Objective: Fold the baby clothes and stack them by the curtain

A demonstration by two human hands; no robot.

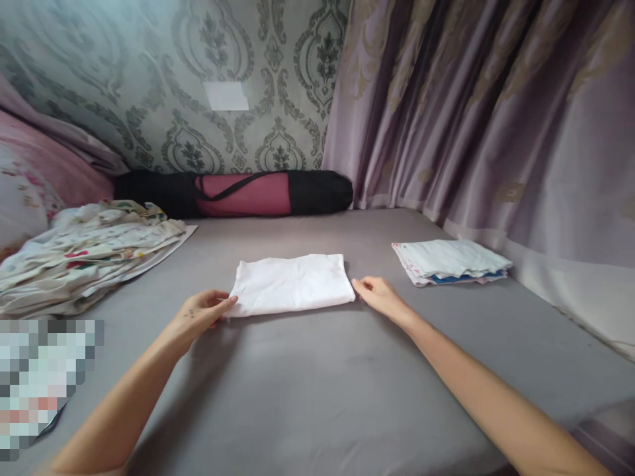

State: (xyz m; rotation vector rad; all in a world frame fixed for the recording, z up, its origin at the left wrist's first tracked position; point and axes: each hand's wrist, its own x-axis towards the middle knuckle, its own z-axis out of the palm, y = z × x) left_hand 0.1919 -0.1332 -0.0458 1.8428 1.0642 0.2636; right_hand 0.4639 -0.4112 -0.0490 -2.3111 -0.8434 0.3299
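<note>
A white cloth (pixel 292 283), folded into a flat rectangle, lies on the grey bed sheet (pixel 307 383) in front of me. My left hand (pixel 201 313) rests at its near left corner, fingertips pinched on the edge. At the near right corner my right hand (pixel 380 294) has its fingers curled against the cloth's edge. Both forearms reach in from the bottom of the view.
A small stack of folded cloths (pixel 451 262) sits to the right, near the purple curtain (pixel 496 119). A heap of patterned fabric (pixel 84 254) lies at the left beside a pink pillow (pixel 34 172). A black and pink roll bag (pixel 238 193) lies along the wallpapered wall.
</note>
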